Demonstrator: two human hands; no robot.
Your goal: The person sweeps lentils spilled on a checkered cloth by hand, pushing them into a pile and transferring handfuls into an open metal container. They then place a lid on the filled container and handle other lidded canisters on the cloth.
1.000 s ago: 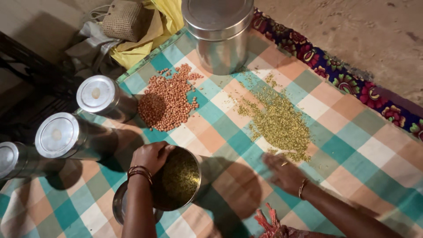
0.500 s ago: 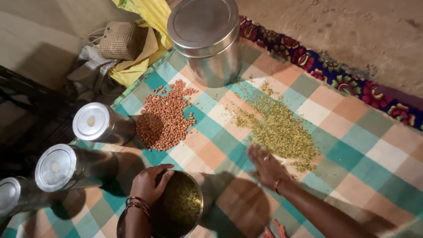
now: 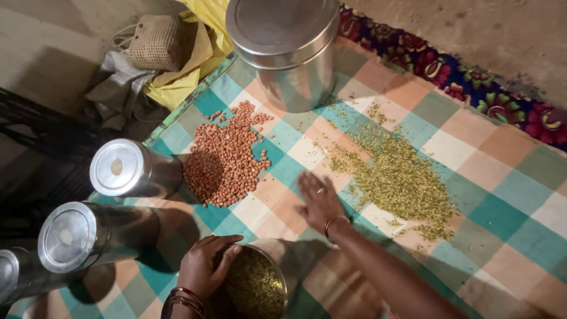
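Your left hand (image 3: 205, 266) grips the rim of the open steel tin (image 3: 255, 285) at the bottom of the view, fingers curled over its near-left edge, thumb side towards the cloth; the tin is partly filled with small greenish seeds, and its base is cut off by the frame, so you cannot tell how it sits. Your right hand (image 3: 319, 199) lies flat on the checked cloth (image 3: 502, 236), palm down, fingers spread a little and holding nothing, its fingertips pointing away from you; it rests at the near-left edge of the green seed pile (image 3: 401, 180), touching or just short of the outlying seeds, which the dim light makes hard to settle. That pile spreads loosely across the middle of the cloth, with stray seeds trailing up towards the big lidded steel drum (image 3: 289, 47) that stands upright at the far edge. Left of your right hand, well apart from the green seeds, lies a heap of reddish peanuts (image 3: 227, 159). Just beside the peanuts stands a lidded steel canister (image 3: 127, 168), casting its shadow onto the heap; a second canister (image 3: 82, 236) sits nearer you, and a third (image 3: 12, 274) is cut off at the left edge. Beyond the cloth's far-left corner lie a yellow cloth (image 3: 183, 65), a small woven pouch (image 3: 155, 41) and some grey rags (image 3: 115, 88). A dark flowered mat (image 3: 472, 82) shows under the checked cloth along the far right.
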